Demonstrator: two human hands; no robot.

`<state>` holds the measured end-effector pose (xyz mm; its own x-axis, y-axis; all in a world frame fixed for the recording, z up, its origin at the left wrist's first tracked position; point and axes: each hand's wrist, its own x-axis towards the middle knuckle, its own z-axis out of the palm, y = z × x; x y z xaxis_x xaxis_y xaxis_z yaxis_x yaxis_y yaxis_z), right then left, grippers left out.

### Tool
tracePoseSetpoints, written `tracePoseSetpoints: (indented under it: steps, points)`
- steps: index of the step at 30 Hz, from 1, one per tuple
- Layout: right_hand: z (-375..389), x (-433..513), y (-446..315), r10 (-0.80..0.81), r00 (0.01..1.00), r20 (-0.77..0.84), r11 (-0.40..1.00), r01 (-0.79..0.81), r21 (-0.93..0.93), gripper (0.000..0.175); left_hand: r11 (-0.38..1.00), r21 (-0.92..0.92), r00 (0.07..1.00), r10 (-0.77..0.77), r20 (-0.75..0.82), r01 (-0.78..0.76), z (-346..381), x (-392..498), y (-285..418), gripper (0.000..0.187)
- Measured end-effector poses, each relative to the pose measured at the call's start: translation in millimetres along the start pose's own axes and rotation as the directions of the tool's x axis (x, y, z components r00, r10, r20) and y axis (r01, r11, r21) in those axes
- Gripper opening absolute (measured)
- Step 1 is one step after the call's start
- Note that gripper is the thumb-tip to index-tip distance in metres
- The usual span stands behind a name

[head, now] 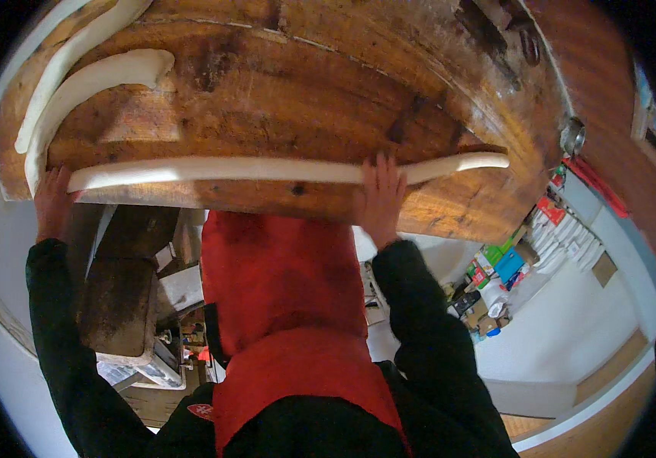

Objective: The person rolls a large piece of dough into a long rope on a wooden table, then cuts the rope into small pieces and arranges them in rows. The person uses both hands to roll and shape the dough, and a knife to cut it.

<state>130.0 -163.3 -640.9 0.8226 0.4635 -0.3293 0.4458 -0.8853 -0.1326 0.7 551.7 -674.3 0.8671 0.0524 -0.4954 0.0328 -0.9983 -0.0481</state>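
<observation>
A long rope of pale dough (219, 169) lies across the front of a worn wooden work table (305, 103). My right hand (383, 194) lies over the rope right of its middle, palm down with fingers extended, and is slightly blurred. Close to the rope's left end is my left hand (55, 197), at the table's front left edge; whether it touches the rope is hard to tell. Beside that hand ends a curved, thicker dough roll (87, 80). A second dough roll (76, 48) runs along its outer side, partly out of view at the top.
Dark tools (485, 28) lie at the table's far right. A metal bowl or ladle (574, 136) is beside its right edge. Below right stand shelves with boxes and packages (500, 269). A brown-topped cabinet or appliance (119, 303) stands below left. A wall borders the left side.
</observation>
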Motion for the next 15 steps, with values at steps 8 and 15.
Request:
tracePoseSetpoints:
  steps: [8, 15]
  points:
    - [-15, 97, 73, 0.045, 0.966, -0.256, 0.999, -0.044, 0.01, 0.063, 0.955, -0.234, 0.983, -0.181, 0.019, 0.18, 14, 2, -17, 0.055]
    - [8, 15, 125, 0.091, 0.988, -0.125, 0.996, -0.092, -0.001, 0.073, 0.96, -0.26, 0.977, -0.146, -0.158, 0.101, 7, 17, -9, 0.048]
